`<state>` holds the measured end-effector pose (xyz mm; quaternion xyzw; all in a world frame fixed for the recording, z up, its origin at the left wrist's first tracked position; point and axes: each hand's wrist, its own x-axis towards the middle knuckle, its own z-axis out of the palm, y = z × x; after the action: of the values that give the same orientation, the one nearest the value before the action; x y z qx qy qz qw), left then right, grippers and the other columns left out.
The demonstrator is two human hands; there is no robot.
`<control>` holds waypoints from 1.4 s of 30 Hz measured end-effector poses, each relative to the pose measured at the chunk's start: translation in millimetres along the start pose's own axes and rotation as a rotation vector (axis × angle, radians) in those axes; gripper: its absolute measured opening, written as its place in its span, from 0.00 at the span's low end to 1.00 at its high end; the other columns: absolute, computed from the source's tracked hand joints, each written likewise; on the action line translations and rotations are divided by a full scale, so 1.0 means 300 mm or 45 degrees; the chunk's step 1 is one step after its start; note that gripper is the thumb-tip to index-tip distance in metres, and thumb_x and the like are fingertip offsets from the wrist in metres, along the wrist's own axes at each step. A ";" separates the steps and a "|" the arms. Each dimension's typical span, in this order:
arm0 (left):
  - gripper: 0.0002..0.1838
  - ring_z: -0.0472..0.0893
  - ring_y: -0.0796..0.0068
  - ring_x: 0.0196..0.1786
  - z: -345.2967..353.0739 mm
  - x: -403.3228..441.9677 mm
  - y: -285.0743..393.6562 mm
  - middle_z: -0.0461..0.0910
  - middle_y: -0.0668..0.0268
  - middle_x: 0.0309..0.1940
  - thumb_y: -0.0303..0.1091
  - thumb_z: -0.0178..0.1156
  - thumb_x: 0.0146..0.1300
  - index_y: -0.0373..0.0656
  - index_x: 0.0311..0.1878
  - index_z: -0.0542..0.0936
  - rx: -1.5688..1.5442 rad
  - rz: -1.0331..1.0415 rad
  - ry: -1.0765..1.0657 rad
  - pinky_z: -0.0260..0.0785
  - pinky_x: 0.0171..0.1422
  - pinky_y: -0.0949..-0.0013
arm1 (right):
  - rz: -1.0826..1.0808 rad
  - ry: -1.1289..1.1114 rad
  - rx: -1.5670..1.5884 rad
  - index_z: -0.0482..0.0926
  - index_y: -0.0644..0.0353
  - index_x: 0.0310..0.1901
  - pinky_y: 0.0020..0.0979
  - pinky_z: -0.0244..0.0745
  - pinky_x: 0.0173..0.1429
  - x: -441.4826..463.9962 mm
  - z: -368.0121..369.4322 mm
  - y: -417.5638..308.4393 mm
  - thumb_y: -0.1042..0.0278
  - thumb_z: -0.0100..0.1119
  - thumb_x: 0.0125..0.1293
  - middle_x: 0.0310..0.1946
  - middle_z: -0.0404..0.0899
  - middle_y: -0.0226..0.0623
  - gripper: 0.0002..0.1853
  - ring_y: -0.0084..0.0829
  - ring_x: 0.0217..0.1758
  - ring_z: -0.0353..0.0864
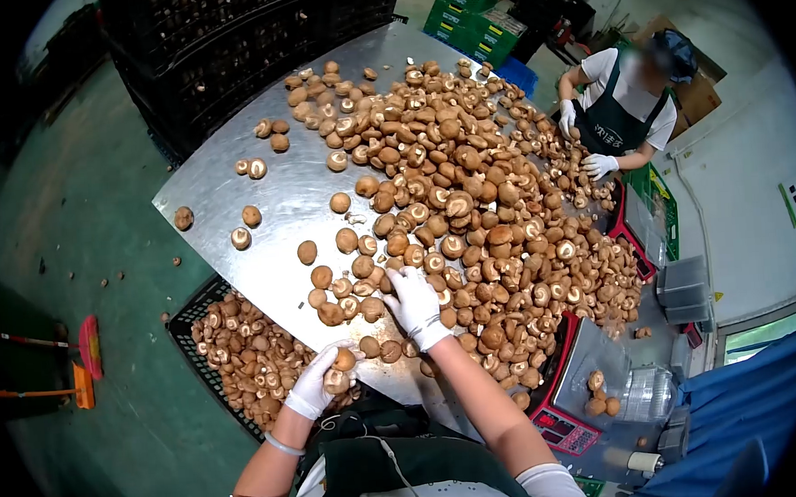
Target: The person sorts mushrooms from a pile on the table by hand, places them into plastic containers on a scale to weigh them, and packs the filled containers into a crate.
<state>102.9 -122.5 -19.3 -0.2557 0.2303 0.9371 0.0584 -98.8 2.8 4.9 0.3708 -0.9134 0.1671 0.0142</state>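
Observation:
My left hand [313, 381], in a white glove, is closed around shiitake mushrooms [336, 381] near the table's front edge. At least two brown caps show at its fingers. My right hand [412, 304], also gloved, lies over the near edge of the mushroom pile [468, 199]. Its fingers are apart and reach down among the loose caps, with one mushroom [386, 285] by the thumb and fingertips. The pile spreads over a metal table [273, 211], some caps up and some stems up.
A black crate [181, 327] of mushrooms stands below the table's left edge. To the right, a red scale [563, 416] bears several mushrooms. Across the table, a gloved co-worker [622, 107] handles mushrooms. Black crates [213, 59] are stacked behind; plastic tubs [683, 290] stand at right.

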 end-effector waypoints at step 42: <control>0.43 0.80 0.65 0.41 -0.038 -0.122 0.114 0.79 0.56 0.47 0.70 0.29 0.65 0.36 0.54 0.72 -0.022 0.164 0.135 0.75 0.43 0.66 | 0.135 -0.156 -0.217 0.71 0.52 0.58 0.42 0.72 0.49 0.171 0.020 0.175 0.55 0.61 0.57 0.50 0.73 0.39 0.27 0.41 0.52 0.73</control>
<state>131.9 -157.8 4.3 -0.2903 0.2410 0.9259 -0.0166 -171.2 1.4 -8.4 0.3290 -0.9418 0.0664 -0.0189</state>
